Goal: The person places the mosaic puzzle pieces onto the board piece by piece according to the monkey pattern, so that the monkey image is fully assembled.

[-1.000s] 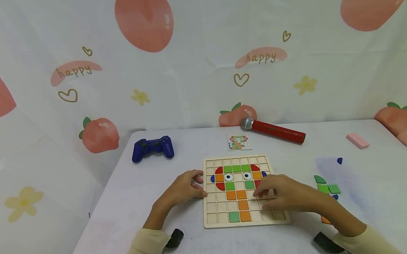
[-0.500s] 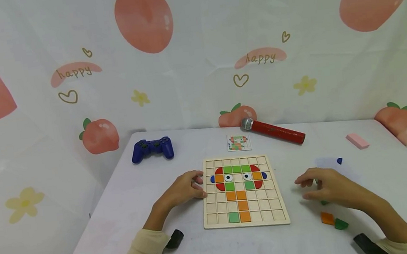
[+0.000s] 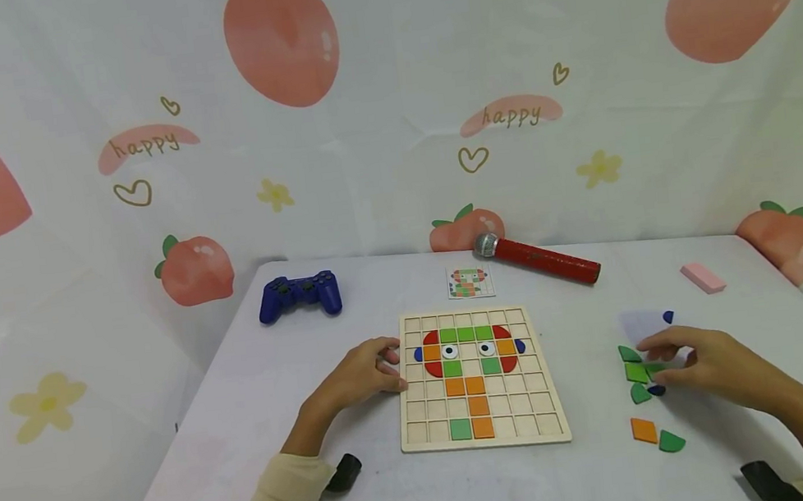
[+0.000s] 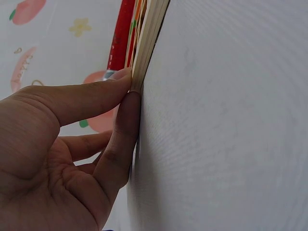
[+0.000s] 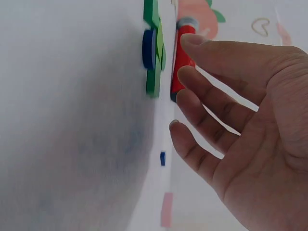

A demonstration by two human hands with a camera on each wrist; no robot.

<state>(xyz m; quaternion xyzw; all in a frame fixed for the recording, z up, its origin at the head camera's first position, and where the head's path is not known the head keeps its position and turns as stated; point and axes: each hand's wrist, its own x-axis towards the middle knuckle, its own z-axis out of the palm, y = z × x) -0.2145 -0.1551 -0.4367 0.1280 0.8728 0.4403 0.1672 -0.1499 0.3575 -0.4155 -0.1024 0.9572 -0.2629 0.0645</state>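
My left hand (image 3: 359, 371) holds the left edge of a square wooden grid board (image 3: 523, 402), thumb and a finger pinching its edge in the left wrist view. Coloured tiles form a face with two eye pieces on the board; orange tiles and a green one lie below. My right hand (image 3: 720, 367) hovers at a cluster of loose tiles to the right, thumb and fingers parted with nothing between them. That cluster has a light green square (image 3: 636, 372), green quarter-rounds (image 3: 629, 353) and a dark blue piece (image 5: 149, 48). Another green square is partly hidden by the fingers.
An orange tile (image 3: 643, 430) and a green quarter-round (image 3: 672, 441) lie nearer. A small blue piece (image 3: 668, 317) and a pink block (image 3: 703, 278) lie farther right. Behind the board are a pattern card (image 3: 470, 282), a red microphone (image 3: 544, 259) and a blue game controller (image 3: 298, 297).
My right hand has moved off the board, to the right, to the loose tiles. The board's right side is uncovered. The left hand has stayed at the board's edge.
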